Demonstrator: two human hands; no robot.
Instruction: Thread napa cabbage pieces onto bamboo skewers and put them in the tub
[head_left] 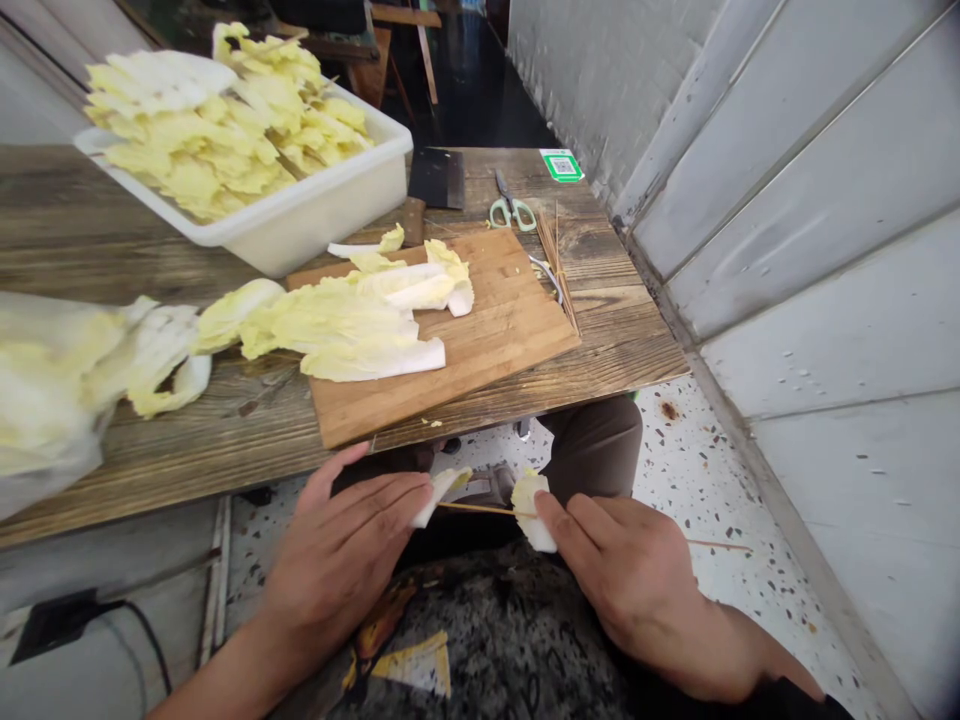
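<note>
Over my lap, just off the table's front edge, my left hand (352,545) pinches a small piece of napa cabbage leaf (429,508). A thin wooden skewer (480,509) runs between my two hands, its left end hidden at that piece. My right hand (637,570) is closed around the skewer and presses a second cabbage piece (534,515) with the thumb; the skewer's other end sticks out to the right. On the wooden cutting board (517,320) lie several long cabbage leaves (337,330), some reaching past its left edge.
A white tub (330,205) heaped with cabbage leaves (217,130) stands behind the board. At left lies a plastic bag (67,470) with more leaves. A cleaver (439,178), scissors (512,210), a bundle of skewers (559,275) and a QR card (562,166) are farther back. A panelled wall (825,200) borders the right.
</note>
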